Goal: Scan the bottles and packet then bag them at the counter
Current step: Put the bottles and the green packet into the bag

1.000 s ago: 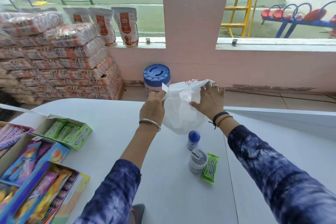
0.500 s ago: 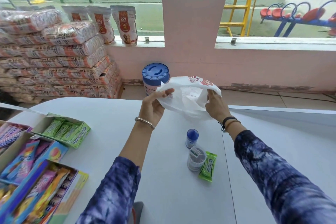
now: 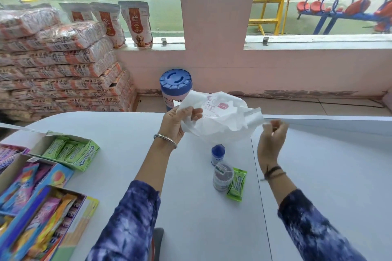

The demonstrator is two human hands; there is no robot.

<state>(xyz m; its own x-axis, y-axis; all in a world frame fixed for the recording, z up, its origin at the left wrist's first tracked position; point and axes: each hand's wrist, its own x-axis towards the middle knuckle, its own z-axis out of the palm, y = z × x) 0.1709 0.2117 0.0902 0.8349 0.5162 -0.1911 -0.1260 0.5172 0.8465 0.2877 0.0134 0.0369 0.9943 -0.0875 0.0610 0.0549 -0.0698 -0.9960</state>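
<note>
A white plastic bag is held up over the counter's far edge, the left hand in a pinching grip on its rim, the right hand pinching a stretched handle (blurred). Below stand a blue-capped bottle, a clear bottle and, touching it, a green packet, with bare counter all around.

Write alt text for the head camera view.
Two hands, left hand and right hand, pull open a white plastic bag above a white counter. Below it stand two small bottles beside a green packet.

Bare counter right of packet — boxes crowding left
</note>
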